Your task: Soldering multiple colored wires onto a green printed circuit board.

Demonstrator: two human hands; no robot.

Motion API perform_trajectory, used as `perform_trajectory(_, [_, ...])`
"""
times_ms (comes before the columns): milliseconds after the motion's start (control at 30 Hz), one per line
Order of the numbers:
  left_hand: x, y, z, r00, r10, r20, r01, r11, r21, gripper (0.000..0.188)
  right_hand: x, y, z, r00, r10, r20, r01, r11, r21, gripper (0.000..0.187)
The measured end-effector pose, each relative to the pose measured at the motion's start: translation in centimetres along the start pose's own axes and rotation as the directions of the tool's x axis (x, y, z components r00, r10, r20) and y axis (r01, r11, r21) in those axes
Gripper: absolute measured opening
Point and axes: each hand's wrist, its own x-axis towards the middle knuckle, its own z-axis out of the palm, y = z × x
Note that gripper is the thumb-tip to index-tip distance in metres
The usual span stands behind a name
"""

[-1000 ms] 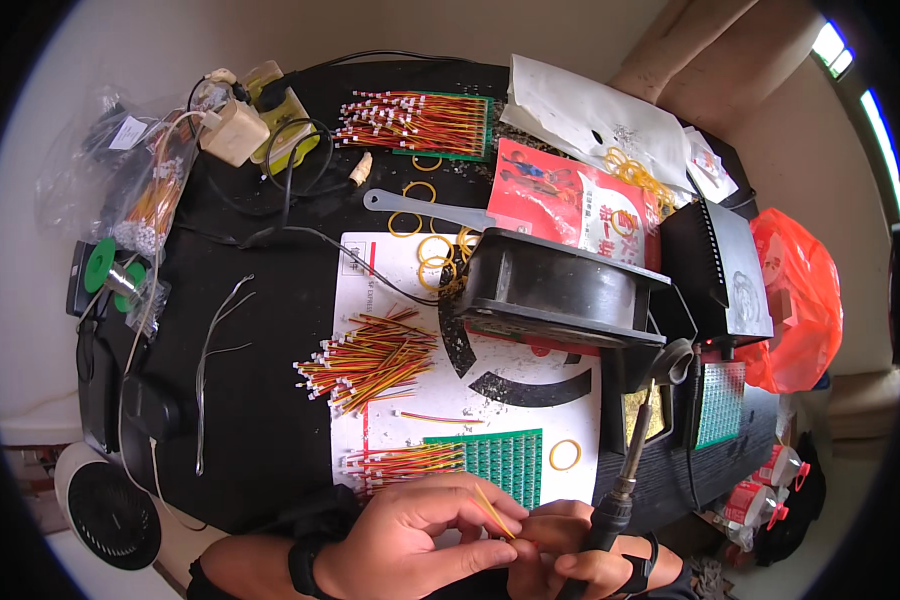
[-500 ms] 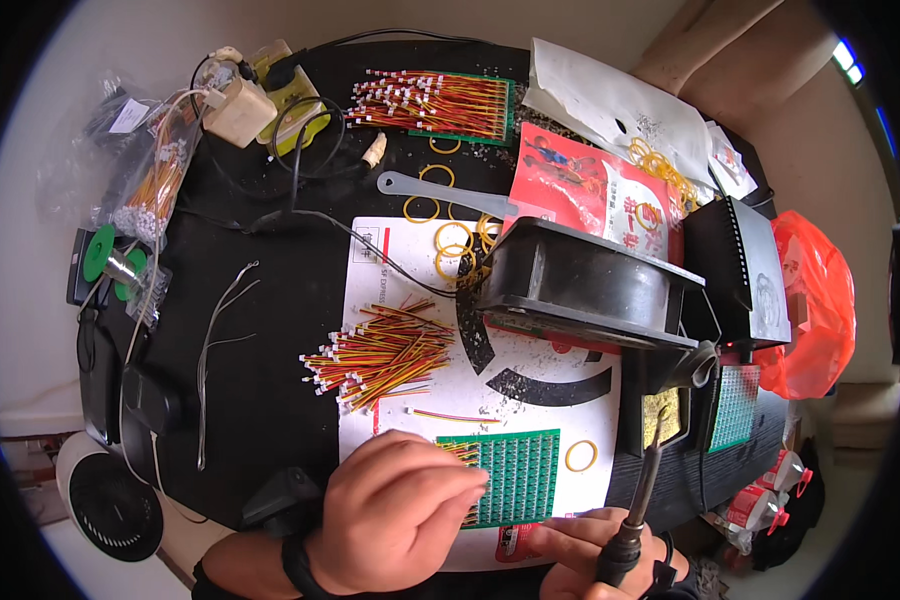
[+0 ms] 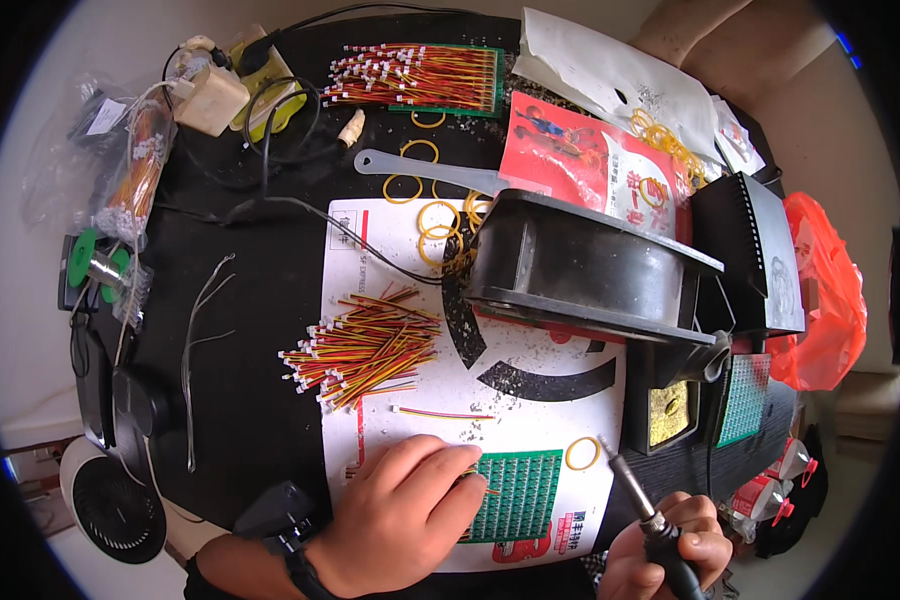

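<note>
My right hand [image 3: 678, 545] is closed around the handle of a soldering iron [image 3: 634, 486]. Its metal tip points up and left, over the sheet just right of a green circuit board [image 3: 518, 495]. The left hand [image 3: 400, 515] covers the board's left part, its thumb and forefinger pinched together. Thin wire ends show between and past those fingertips, above the board; the rest of the wire is hidden by the hand. Beyond the hand lie a single red and yellow wire lead [image 3: 440, 413] and a pile of wire leads [image 3: 370, 350] with white connectors.
A black fan-like box [image 3: 580, 270] stands behind the board, beside the sponge tray [image 3: 672, 415] and a black unit [image 3: 745, 255]. Rubber bands [image 3: 440, 245], a solder spool [image 3: 98, 265] and a finished-looking wired board [image 3: 450, 80] lie farther off. Another circuit board [image 3: 745, 398] is at right.
My right hand has moved right, away from the board's front edge, and the iron now leans left. The left hand has shifted slightly right and down over the board. The whole view has shifted a little.
</note>
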Motion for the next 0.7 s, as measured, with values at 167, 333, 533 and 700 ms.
perform_trajectory(167, [0.6,0.6,-1.7,0.982,-0.043,-0.182,0.042,0.999,-0.011,0.021,-0.7,1.8,1.0,0.998,-0.067,-0.002,0.067,0.995,0.074,0.048])
perform_trajectory(333, [1.0,0.7,-1.0,0.996,0.022,-0.088,-0.015,0.997,0.076,0.022,-0.1,1.7,1.5,0.994,-0.057,0.093,0.059,0.998,-0.013,0.038])
perform_trajectory(533, [0.6,0.1,-0.3,0.998,0.049,-0.037,-0.044,0.992,0.115,0.027,0.7,1.0,1.2,0.978,0.055,0.204,-0.050,0.998,-0.030,0.030])
perform_trajectory(700, [-0.1,-0.7,0.5,0.996,0.067,-0.057,-0.061,0.993,0.104,0.025,0.9,0.6,1.0,0.939,0.144,0.312,-0.135,0.990,-0.049,0.029])
